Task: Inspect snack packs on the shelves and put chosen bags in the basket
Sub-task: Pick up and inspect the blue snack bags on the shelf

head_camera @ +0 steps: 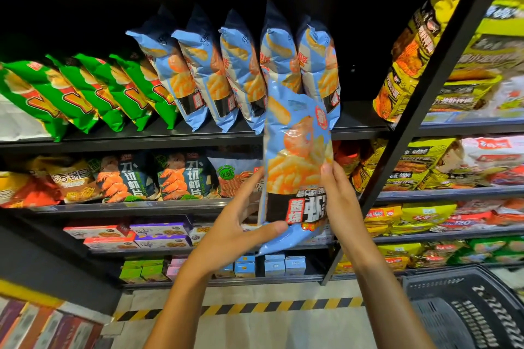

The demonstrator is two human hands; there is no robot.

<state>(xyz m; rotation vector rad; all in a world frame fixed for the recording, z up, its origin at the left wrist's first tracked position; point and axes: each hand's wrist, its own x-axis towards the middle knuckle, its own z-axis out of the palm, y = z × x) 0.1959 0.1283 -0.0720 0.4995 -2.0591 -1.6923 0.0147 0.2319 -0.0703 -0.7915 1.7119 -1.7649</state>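
I hold a light blue snack bag (295, 156) with orange prawn sticks printed on it upright in front of the shelves. My left hand (241, 224) grips its lower left side, thumb across the bottom front and fingers behind. My right hand (337, 195) holds its right edge, thumb on the front. Behind it, several matching blue bags (198, 71) stand in a row on the upper shelf (141, 137). A black plastic basket (467, 309) sits low at the bottom right.
Green bags (71, 93) fill the upper shelf's left part. Yellow noodle packs (419, 45) fill the right unit beyond a black upright post (411, 136). Lower shelves carry prawn-cracker bags (127, 176) and small boxes (158, 235). Yellow-black tape (241, 307) marks the floor.
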